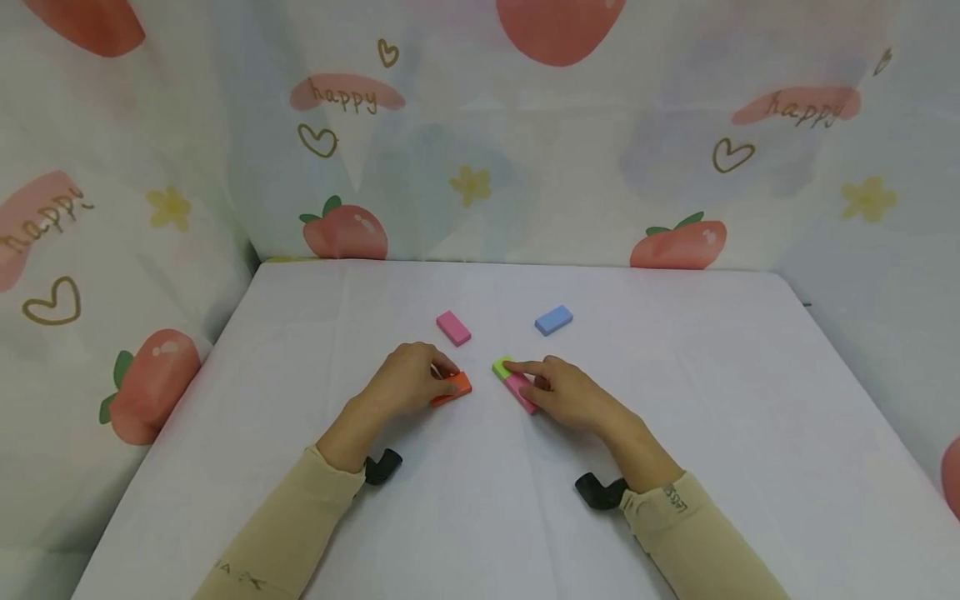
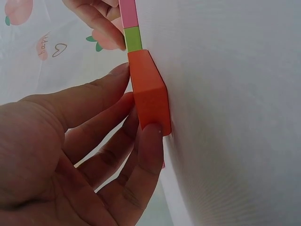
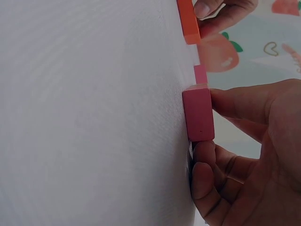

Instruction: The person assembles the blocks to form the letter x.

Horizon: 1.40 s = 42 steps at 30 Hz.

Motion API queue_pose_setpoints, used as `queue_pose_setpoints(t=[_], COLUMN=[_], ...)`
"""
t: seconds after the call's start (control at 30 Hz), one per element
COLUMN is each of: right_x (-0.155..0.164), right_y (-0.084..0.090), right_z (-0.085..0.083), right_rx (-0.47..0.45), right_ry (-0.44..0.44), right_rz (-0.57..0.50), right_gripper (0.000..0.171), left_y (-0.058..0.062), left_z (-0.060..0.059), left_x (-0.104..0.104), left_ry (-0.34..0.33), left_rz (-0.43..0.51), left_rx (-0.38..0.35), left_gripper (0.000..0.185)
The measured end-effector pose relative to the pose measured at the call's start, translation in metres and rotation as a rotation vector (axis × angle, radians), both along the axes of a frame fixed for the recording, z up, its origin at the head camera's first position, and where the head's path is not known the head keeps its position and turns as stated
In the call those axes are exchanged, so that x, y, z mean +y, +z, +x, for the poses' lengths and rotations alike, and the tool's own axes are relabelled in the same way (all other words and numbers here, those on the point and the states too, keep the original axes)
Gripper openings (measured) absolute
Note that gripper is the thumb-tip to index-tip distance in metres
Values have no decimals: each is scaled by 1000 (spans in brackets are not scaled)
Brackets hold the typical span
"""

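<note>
The left hand (image 1: 408,382) pinches the orange block (image 1: 454,387) flat on the table (image 1: 675,467). Just right of the orange block, the right hand (image 1: 564,392) pinches the dark pink block (image 1: 520,390), index finger resting on the adjoining green block (image 1: 501,366).

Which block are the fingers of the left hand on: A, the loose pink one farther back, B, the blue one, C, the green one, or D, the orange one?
D: the left hand grips the orange block, as the left wrist view shows close up.
</note>
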State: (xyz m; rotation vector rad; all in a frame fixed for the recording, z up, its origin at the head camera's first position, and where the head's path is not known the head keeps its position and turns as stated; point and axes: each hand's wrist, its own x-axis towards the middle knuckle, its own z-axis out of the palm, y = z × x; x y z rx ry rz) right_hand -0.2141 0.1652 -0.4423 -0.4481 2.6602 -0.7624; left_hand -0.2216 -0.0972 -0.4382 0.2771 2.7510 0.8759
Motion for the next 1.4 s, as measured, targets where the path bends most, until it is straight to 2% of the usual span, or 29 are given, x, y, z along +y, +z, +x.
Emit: queue_pose_setpoints(t=[0.63,1.4], right_x=[1,1], right_y=[-1,-1], right_z=[1,3], right_rx=[-15,18], right_ry=[-12,0], right_rz=[-13,-18], right_gripper=[43,44], left_y=[5,2], left_z=[6,6], left_x=[7,25], left_ry=[-2,8], left_rz=[0,-12], left_rx=[-5,-2], left_gripper=[22,22])
